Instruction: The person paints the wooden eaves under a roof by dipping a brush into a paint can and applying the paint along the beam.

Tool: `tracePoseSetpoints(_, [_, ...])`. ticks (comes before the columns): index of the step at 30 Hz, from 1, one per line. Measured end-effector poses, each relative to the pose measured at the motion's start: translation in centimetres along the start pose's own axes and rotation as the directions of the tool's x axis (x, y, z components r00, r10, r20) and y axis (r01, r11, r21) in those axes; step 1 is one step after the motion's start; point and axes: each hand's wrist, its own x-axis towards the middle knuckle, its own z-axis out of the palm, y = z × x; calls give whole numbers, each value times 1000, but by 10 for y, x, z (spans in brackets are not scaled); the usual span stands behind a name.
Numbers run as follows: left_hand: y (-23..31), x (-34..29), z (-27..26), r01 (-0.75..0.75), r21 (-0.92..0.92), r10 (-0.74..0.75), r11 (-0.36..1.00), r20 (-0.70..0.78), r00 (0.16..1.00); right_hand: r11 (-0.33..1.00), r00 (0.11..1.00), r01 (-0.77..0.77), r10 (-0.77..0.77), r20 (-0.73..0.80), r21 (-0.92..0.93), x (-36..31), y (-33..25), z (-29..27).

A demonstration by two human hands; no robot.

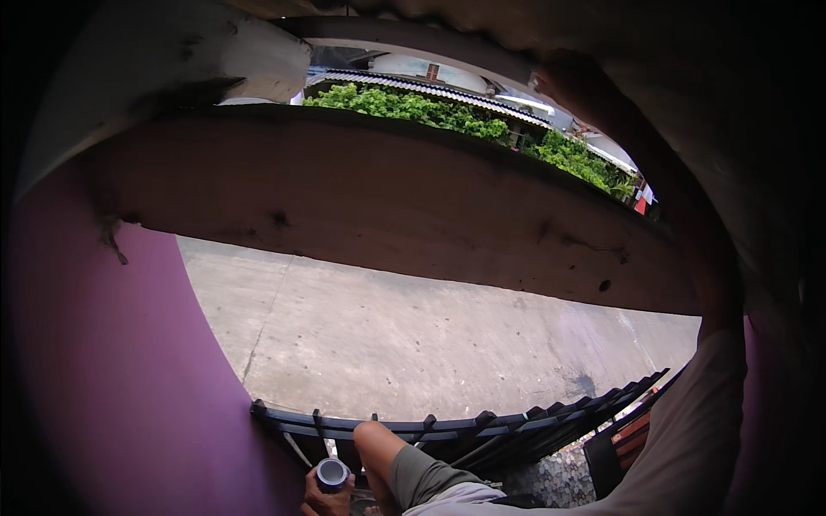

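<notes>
Low in the view, beside a bent knee, my left hand (325,499) is wrapped round a small cup-like container (332,472). It has a round grey rim and an open top, and its pale inside faces up. My right arm is raised along the right side of the view. At its upper end my right hand (561,73) is in deep shadow beside a pale curved bar (413,36); its fingers cannot be made out. A wide brown wooden beam (396,202) crosses in front of me, below the raised hand.
A purple wall (120,344) rises on the left. Below runs a black metal railing (465,427) with upright bars, and beyond it a pale concrete pavement (413,344). Green shrubs (387,103) and corrugated roofs show through the gap above the beam. My bent knee (379,443) is near the railing.
</notes>
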Motion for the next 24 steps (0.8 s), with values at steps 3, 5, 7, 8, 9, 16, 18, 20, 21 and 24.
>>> tracePoseSetpoints(3, [-2,-3,-8,37,12,-37,999,-37,999,995,984,85,-77,-163,47,47,-32,-1])
tracePoseSetpoints(5, [-6,-9,-16,90,-14,-91,996,-26,996,992,971,124,-114,-210,32,88,-52,1])
tracePoseSetpoints(7, [-13,-6,-7,122,-92,-117,988,55,992,987,968,153,-159,-192,-45,108,-57,-18])
tracePoseSetpoints(8, [-19,-7,-7,75,-92,-73,993,27,997,983,970,182,-182,-160,-16,124,-69,-37])
tracePoseSetpoints(9, [-24,-8,-8,28,-85,-29,996,-2,1000,978,970,209,-205,-129,17,136,-80,-49])
tracePoseSetpoints(16, [-33,-12,-15,65,-68,-68,996,-42,997,923,945,235,-144,-293,304,217,-117,-65])
tracePoseSetpoints(18, [-24,-9,-14,95,-93,-100,991,-54,994,927,922,243,-129,-364,285,229,-115,-57])
tracePoseSetpoints(20, [-26,-10,-15,95,-77,-100,993,-63,993,928,892,253,-115,-438,272,235,-118,-52])
tracePoseSetpoints(21, [-26,-12,-17,95,-59,-99,994,-70,993,870,875,326,-130,-466,370,236,-121,-51])
tracePoseSetpoints(24, [-21,-13,-20,110,-85,-114,990,-44,992,772,891,349,-98,-444,531,223,-119,-46])
